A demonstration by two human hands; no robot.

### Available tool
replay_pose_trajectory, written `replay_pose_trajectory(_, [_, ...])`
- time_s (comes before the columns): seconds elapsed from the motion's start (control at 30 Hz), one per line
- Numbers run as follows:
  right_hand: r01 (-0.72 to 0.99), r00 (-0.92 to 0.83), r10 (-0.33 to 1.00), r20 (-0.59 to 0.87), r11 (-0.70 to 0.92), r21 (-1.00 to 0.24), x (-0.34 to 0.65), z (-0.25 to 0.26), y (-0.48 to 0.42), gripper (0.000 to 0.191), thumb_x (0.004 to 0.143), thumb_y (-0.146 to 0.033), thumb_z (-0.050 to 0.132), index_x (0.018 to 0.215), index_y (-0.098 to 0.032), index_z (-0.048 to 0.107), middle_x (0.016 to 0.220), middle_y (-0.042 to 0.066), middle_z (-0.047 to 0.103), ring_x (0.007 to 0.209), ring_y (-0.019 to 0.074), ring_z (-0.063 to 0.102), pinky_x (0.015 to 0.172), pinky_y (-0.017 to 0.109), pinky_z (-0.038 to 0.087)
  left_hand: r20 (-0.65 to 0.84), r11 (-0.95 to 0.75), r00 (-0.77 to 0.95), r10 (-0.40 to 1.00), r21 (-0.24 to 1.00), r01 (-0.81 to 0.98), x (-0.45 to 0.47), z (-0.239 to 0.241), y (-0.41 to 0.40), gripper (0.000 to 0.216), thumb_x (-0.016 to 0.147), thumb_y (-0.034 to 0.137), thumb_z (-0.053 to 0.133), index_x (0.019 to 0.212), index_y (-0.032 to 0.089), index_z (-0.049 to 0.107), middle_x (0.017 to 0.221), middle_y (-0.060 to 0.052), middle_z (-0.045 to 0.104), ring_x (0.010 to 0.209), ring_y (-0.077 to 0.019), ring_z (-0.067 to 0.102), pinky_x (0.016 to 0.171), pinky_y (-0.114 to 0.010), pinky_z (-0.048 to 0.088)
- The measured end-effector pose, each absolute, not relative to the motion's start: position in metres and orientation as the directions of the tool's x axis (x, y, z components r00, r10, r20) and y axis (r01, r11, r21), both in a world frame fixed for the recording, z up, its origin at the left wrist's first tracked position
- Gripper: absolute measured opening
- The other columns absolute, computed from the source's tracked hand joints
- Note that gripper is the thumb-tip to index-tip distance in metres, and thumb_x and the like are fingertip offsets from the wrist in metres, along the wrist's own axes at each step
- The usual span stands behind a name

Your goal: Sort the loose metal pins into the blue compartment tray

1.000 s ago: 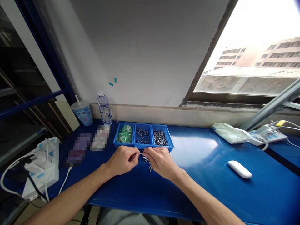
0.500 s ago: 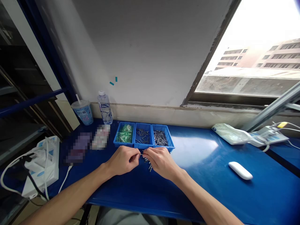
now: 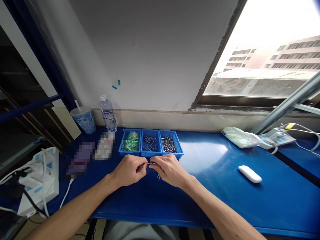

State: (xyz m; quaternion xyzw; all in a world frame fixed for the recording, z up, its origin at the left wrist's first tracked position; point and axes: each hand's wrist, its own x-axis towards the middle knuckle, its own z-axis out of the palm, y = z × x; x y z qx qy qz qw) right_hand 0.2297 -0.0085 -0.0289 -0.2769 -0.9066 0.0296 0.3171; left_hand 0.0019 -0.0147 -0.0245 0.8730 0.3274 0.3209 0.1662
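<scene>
The left hand (image 3: 130, 170) and right hand (image 3: 168, 170) meet fingertip to fingertip. Both are pinched on a thin metal pin (image 3: 149, 163) that bridges the small gap between them; it is too small to tell whether it is one piece or two. A few loose pins (image 3: 158, 176) lie on the blue table (image 3: 212, 160) just under the right hand's fingers. Three blue bins stand in a row just beyond the knuckles. The green-parts bin (image 3: 128, 153) is ahead of the left hand, the middle bin (image 3: 150, 154) is beyond the meeting fingertips, and the right bin (image 3: 180, 147) is ahead of the right hand. The last two hold metal pins.
</scene>
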Motion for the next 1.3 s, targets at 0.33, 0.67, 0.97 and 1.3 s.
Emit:
replay_pose_trajectory(0.33, [0.524,-0.647,0.550,0.528,0.824,-0.217,0.2330,-0.0282,-0.0087,0.028,0.116,-0.032,0.039,0.102,-0.019,0.058,0.076,0.000,0.066,0.063,0.0145,0.062,0.060,0.027,0.035,0.457,-0.733,0.580,0.674,0.511,0.450,0.0045,-0.0273,-0.0116,0.019,0.092,0.011,0.052,0.076,0.018,0.062,0.061,0.004,0.056,0.053,-0.0102,0.051,0.058,-0.024,0.037])
replay_pose_trajectory(0.67, [0.522,-0.681,0.523,0.512,0.838,-0.162,0.2306,-0.0251,-0.0092,0.029,0.116,-0.028,0.035,0.099,-0.018,0.057,0.082,0.002,0.065,0.058,0.0129,0.055,0.058,0.027,0.032,0.436,-0.731,0.596,0.675,0.505,0.459,0.0029,-0.0266,-0.0125,0.021,0.093,0.013,0.052,0.074,0.018,0.059,0.061,0.004,0.054,0.054,-0.0104,0.049,0.058,-0.024,0.035])
replay_pose_trajectory(0.97, [0.534,-0.678,0.555,0.482,0.822,-0.196,0.2300,-0.0247,-0.0097,0.031,0.117,-0.030,0.035,0.099,-0.018,0.058,0.082,0.003,0.067,0.063,0.0139,0.061,0.059,0.028,0.035,0.430,-0.731,0.600,0.675,0.502,0.463,0.0026,-0.0279,-0.0123,0.021,0.094,0.013,0.052,0.075,0.018,0.059,0.062,0.004,0.054,0.055,-0.0105,0.049,0.059,-0.025,0.035])
replay_pose_trajectory(1.3, [0.518,-0.696,0.556,0.455,0.827,-0.218,0.2280,-0.0262,-0.0115,0.022,0.114,-0.032,0.046,0.105,-0.017,0.059,0.082,0.003,0.071,0.064,0.0149,0.064,0.059,0.028,0.036,0.426,-0.733,0.606,0.672,0.497,0.464,0.0021,-0.0262,-0.0128,0.023,0.093,0.012,0.052,0.071,0.018,0.054,0.061,0.004,0.052,0.055,-0.0104,0.047,0.058,-0.026,0.034])
